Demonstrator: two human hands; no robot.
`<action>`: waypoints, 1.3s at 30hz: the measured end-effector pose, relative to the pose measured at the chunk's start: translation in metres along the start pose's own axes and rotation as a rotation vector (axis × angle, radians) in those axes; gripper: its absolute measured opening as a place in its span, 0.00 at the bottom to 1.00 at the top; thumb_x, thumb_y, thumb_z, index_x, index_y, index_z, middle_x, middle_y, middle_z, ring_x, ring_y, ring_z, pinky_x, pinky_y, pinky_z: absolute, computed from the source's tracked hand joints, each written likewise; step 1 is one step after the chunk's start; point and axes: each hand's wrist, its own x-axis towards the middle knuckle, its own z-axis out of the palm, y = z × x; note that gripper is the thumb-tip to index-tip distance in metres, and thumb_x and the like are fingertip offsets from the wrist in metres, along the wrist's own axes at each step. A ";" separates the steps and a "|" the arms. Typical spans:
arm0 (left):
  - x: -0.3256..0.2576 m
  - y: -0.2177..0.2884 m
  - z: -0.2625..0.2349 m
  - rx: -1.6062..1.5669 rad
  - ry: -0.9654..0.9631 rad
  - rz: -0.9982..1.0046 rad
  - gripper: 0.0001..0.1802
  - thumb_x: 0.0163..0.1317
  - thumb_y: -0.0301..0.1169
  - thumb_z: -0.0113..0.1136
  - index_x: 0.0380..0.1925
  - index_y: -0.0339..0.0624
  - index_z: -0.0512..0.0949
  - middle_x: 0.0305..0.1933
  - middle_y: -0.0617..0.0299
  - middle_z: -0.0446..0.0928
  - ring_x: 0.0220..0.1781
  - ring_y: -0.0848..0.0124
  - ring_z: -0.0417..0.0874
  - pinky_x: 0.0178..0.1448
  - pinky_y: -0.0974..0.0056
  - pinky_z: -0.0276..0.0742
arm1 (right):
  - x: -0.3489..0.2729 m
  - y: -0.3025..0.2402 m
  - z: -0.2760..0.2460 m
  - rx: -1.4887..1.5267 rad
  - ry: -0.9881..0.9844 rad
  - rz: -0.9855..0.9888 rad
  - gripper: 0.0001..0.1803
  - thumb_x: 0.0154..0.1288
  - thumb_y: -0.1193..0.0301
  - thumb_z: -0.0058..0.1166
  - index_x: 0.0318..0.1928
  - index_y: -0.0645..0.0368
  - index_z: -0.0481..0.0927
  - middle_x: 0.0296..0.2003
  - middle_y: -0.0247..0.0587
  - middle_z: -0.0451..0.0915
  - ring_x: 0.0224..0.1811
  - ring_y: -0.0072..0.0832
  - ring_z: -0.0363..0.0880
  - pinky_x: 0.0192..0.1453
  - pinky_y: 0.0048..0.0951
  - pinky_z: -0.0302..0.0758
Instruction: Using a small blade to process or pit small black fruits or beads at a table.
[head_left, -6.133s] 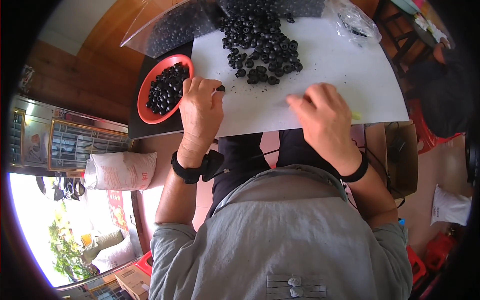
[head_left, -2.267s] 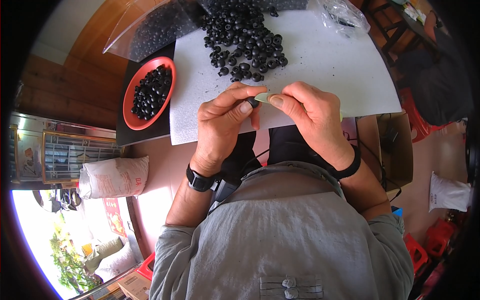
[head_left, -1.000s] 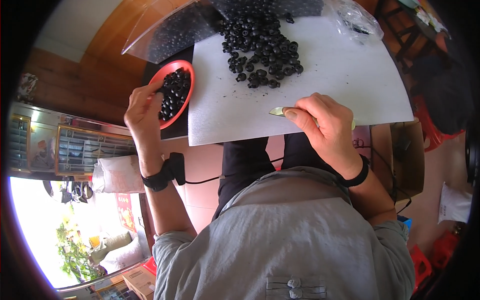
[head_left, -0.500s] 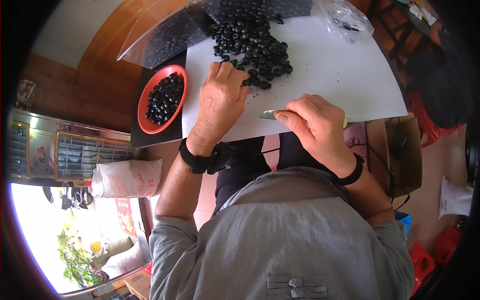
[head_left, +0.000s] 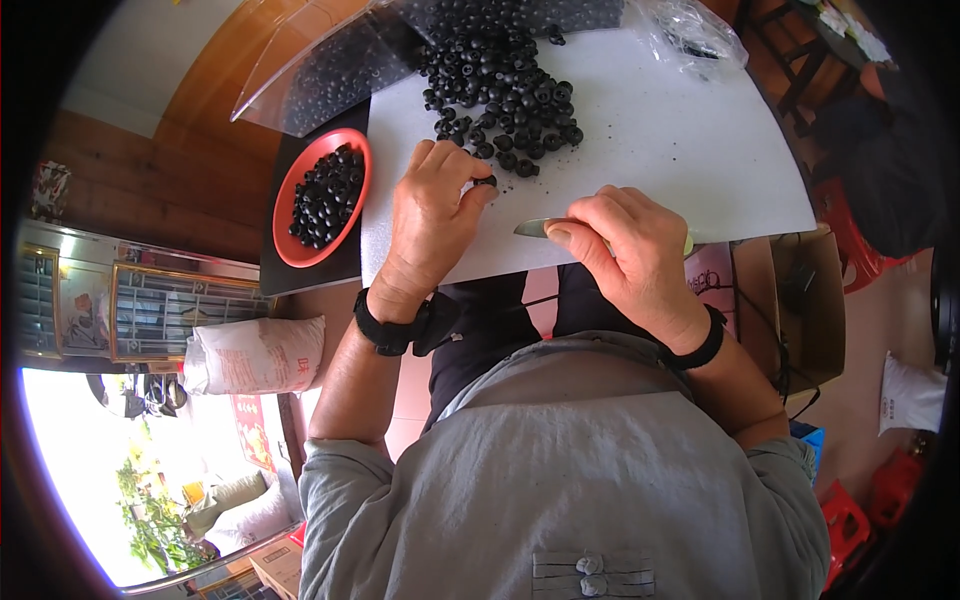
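left hand: fingertips pinching one black bead at bead pile edge
right hand: closed around small blade on white board

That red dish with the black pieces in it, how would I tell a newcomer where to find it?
Start at the big white board on the table, with its loose heap of small black ring-shaped pieces. Look off the board's left edge, beyond the left hand: the round red shallow dish sits on a dark mat. It is the only red container, and its black pieces are gathered inside a rim.
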 end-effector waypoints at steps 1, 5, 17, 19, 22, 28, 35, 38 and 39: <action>0.000 0.002 -0.001 -0.026 -0.003 0.013 0.08 0.53 0.22 0.71 0.35 0.38 0.85 0.37 0.56 0.81 0.45 0.54 0.79 0.47 0.52 0.79 | 0.000 0.000 0.001 -0.002 0.004 -0.004 0.11 0.63 0.68 0.73 0.33 0.56 0.81 0.26 0.34 0.81 0.27 0.35 0.80 0.29 0.36 0.74; -0.002 0.004 0.003 -0.024 0.025 0.064 0.06 0.55 0.20 0.69 0.33 0.39 0.86 0.37 0.58 0.80 0.43 0.55 0.79 0.46 0.53 0.79 | 0.002 -0.003 -0.001 0.019 0.017 -0.021 0.09 0.64 0.73 0.73 0.35 0.60 0.82 0.24 0.36 0.79 0.25 0.32 0.77 0.28 0.34 0.70; -0.009 0.009 0.010 0.207 0.030 0.022 0.11 0.58 0.22 0.69 0.42 0.41 0.86 0.39 0.57 0.78 0.47 0.54 0.79 0.46 0.52 0.83 | 0.001 -0.005 -0.001 0.000 0.006 -0.011 0.09 0.64 0.74 0.72 0.34 0.60 0.82 0.25 0.36 0.79 0.25 0.32 0.76 0.28 0.34 0.71; -0.011 0.012 0.010 0.240 0.029 0.028 0.11 0.58 0.23 0.70 0.42 0.41 0.86 0.39 0.57 0.78 0.47 0.54 0.79 0.46 0.52 0.83 | 0.000 -0.004 0.000 0.016 0.010 -0.012 0.09 0.64 0.74 0.72 0.34 0.60 0.82 0.25 0.36 0.79 0.25 0.32 0.77 0.29 0.34 0.71; -0.010 0.017 0.008 0.255 0.019 0.056 0.11 0.57 0.23 0.71 0.41 0.40 0.86 0.40 0.57 0.77 0.48 0.54 0.79 0.45 0.52 0.84 | 0.000 -0.004 0.000 0.007 0.009 -0.015 0.08 0.64 0.74 0.72 0.35 0.60 0.82 0.25 0.36 0.79 0.25 0.32 0.77 0.29 0.34 0.71; -0.012 0.017 0.004 0.004 0.040 0.054 0.10 0.58 0.20 0.70 0.40 0.39 0.86 0.40 0.57 0.79 0.44 0.57 0.79 0.44 0.57 0.82 | 0.001 -0.003 -0.001 0.016 0.007 -0.031 0.08 0.64 0.75 0.72 0.35 0.61 0.82 0.26 0.37 0.80 0.26 0.33 0.77 0.29 0.34 0.71; -0.029 0.025 -0.008 -1.145 -0.081 -0.507 0.12 0.69 0.17 0.65 0.51 0.32 0.86 0.46 0.60 0.84 0.38 0.76 0.79 0.40 0.69 0.75 | 0.006 -0.005 -0.007 0.091 0.010 0.106 0.09 0.66 0.70 0.71 0.33 0.59 0.83 0.26 0.38 0.81 0.26 0.36 0.80 0.29 0.36 0.74; -0.033 0.027 0.000 -1.390 -0.051 -0.508 0.14 0.71 0.18 0.64 0.55 0.29 0.84 0.46 0.58 0.84 0.37 0.73 0.79 0.40 0.69 0.75 | 0.012 -0.009 -0.010 0.121 -0.028 0.237 0.11 0.68 0.69 0.70 0.33 0.59 0.82 0.24 0.40 0.80 0.22 0.35 0.78 0.27 0.35 0.72; -0.034 0.026 0.002 -1.394 -0.051 -0.508 0.14 0.71 0.18 0.64 0.55 0.29 0.84 0.46 0.58 0.84 0.37 0.73 0.79 0.40 0.69 0.75 | 0.015 -0.011 -0.012 0.158 -0.051 0.280 0.11 0.68 0.68 0.70 0.32 0.60 0.82 0.23 0.40 0.80 0.21 0.35 0.77 0.26 0.34 0.71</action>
